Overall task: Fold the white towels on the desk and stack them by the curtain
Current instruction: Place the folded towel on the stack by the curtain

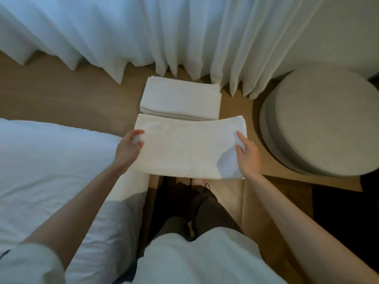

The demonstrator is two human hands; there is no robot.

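While two hands carry one folded white towel [188,148] level in the air, one stack of folded towels [180,97] lies beyond it on the wooden floor [61,95]. The stack's far side sits just in front of the hem of the curtain [184,33]. Its near edge shows several folded layers, but how many separate towels make it up cannot be told.

The held towel is a wide rectangle, flat and smooth on top, with a soft rounded fold along its far edge and a bluish patch near its right corner. That far edge overlaps the stack's near edge in this view; whether the two touch cannot be told.

The left hand [131,144] grasps the towel's left short side, thumb on top and fingers curled round the edge. The right hand [246,152] grasps the right short side, with thumb and forefinger lying on the cloth and the other fingers hidden beneath.

The curtain is thin white fabric hanging in deep vertical pleats. One bed [51,171] with creased white linen lies to the left, and one round grey upholstered pouf [320,119] stands to the right.
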